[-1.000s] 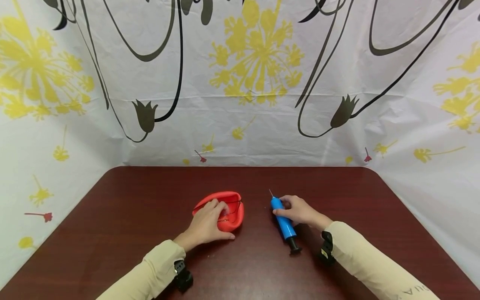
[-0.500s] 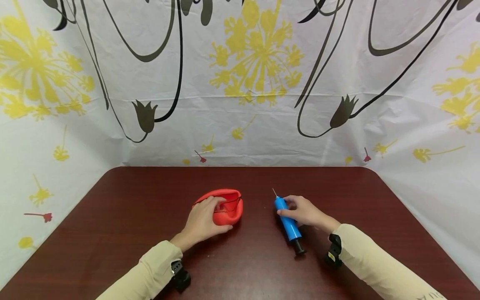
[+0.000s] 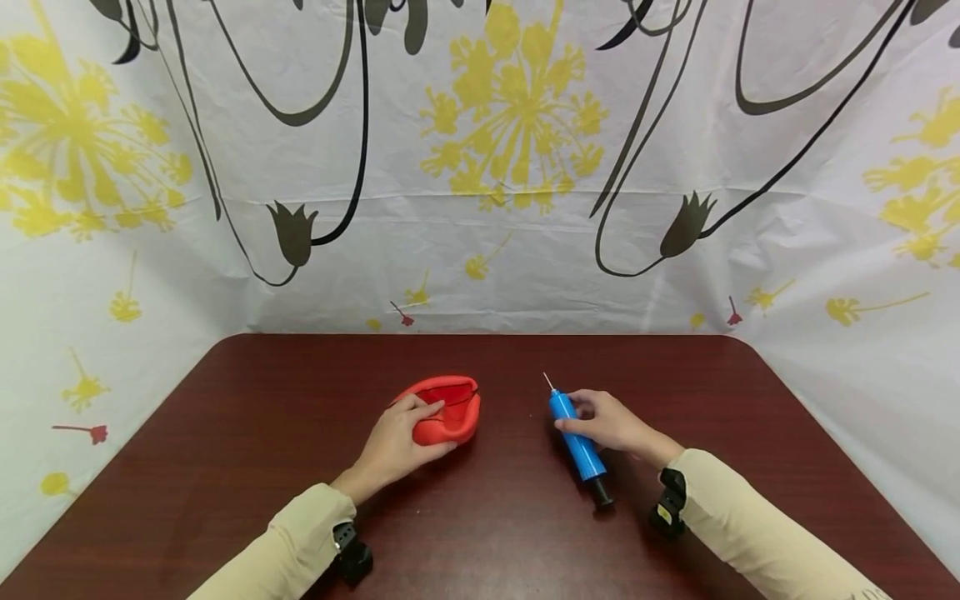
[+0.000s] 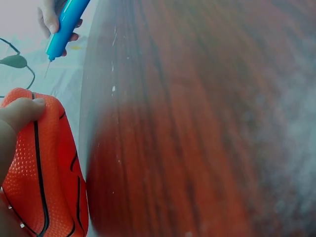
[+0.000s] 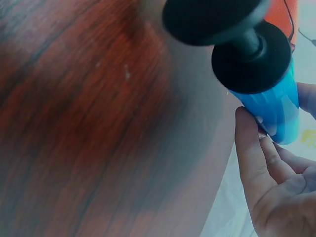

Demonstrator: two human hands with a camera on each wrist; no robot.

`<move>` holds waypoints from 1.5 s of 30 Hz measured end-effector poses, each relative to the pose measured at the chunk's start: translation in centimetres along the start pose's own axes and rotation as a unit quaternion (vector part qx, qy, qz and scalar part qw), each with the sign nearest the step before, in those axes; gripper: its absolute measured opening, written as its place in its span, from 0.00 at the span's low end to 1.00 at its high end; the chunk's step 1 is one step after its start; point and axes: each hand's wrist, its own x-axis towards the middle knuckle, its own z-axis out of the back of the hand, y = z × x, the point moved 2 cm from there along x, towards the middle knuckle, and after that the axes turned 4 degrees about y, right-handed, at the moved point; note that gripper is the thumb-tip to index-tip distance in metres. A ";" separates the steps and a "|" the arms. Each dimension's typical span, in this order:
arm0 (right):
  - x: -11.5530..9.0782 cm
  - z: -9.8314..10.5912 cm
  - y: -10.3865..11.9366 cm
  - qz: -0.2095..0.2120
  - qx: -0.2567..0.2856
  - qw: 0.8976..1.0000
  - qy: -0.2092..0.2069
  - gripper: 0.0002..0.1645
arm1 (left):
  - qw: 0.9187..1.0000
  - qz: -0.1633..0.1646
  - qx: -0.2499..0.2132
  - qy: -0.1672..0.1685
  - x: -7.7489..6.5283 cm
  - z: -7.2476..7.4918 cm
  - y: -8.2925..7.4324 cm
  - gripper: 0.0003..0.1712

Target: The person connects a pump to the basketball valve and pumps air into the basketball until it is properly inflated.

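Note:
A deflated red-orange rubber basketball (image 3: 462, 422) with black seams is caved in like a bowl, its hollow facing up. My left hand (image 3: 392, 439) grips it from the left. In the left wrist view the thumb (image 4: 27, 109) presses the pebbled skin. To the right, my right hand (image 3: 617, 427) holds a blue ball pump (image 3: 582, 447) round its barrel. The pump's thin needle (image 3: 549, 382) points away and slightly left, apart from the ball. Its black handle (image 3: 602, 493) faces my side and looms large in the right wrist view.
The dark red-brown wooden table (image 3: 480, 533) has rounded far corners. Behind it and along both sides hangs a white sheet (image 3: 480, 283) printed with yellow flowers and dark stems. A black strapped device (image 3: 354, 554) sits on my left wrist, another (image 3: 667, 504) on my right.
My left hand has shifted the basketball slightly left and away from me, its fingers now further over the hollow. The pump and right hand moved a little right, then stayed nearly still.

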 end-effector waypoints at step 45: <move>-0.9 0.3 1.5 0.041 0.037 0.998 0.014 0.32 | 0.985 -0.115 0.104 -0.076 0.8 1.7 -0.7 0.18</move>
